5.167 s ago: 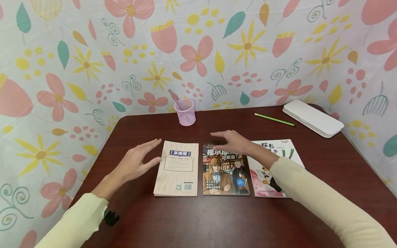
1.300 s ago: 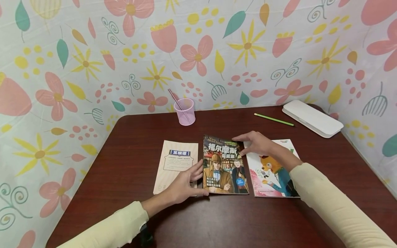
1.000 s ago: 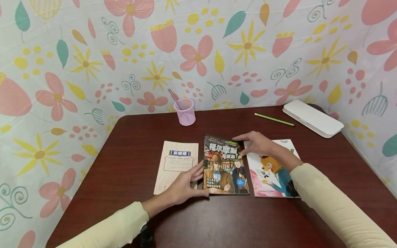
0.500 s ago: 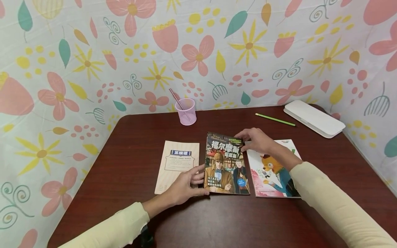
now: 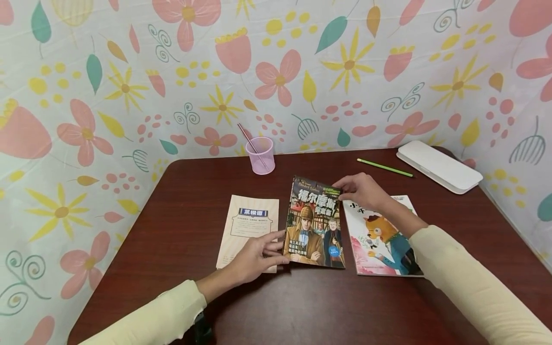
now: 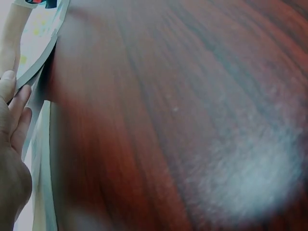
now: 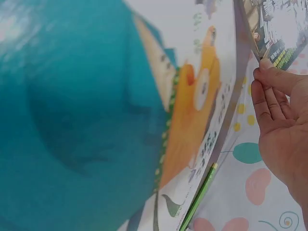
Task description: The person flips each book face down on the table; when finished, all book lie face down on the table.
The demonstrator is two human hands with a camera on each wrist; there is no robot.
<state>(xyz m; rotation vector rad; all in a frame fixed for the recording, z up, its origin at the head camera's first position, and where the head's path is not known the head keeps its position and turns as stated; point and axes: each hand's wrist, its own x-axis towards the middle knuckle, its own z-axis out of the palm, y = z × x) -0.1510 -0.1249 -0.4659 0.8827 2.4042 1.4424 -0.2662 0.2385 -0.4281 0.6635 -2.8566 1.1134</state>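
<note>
Both hands hold a dark illustrated book (image 5: 312, 230) with a detective on its cover. Its top end is raised toward the back, clear of the dark wooden table. My left hand (image 5: 250, 261) grips the lower left edge; in the left wrist view the thumb lies above the book edge (image 6: 36, 70) and the fingers beneath. At the upper right corner my right hand (image 5: 366, 194) pinches the book, thumb against fingers, as the right wrist view shows too. A beige book (image 5: 247, 225) lies to the left, partly behind the left hand. On the right, a white book with an orange animal (image 5: 381, 244) lies under the right forearm.
Toward the back of the table (image 5: 194, 182) stands a pink mesh cup (image 5: 262, 160) with a slim stick in it. A green pencil (image 5: 385, 167) and a white case (image 5: 440, 166) lie at the back right. Flowered cloth (image 5: 276, 96) hangs behind.
From hovering apart over the books, both hands came to the dark book and took hold of it. Its top end has since risen and shifted slightly right. The other two books stayed put.
</note>
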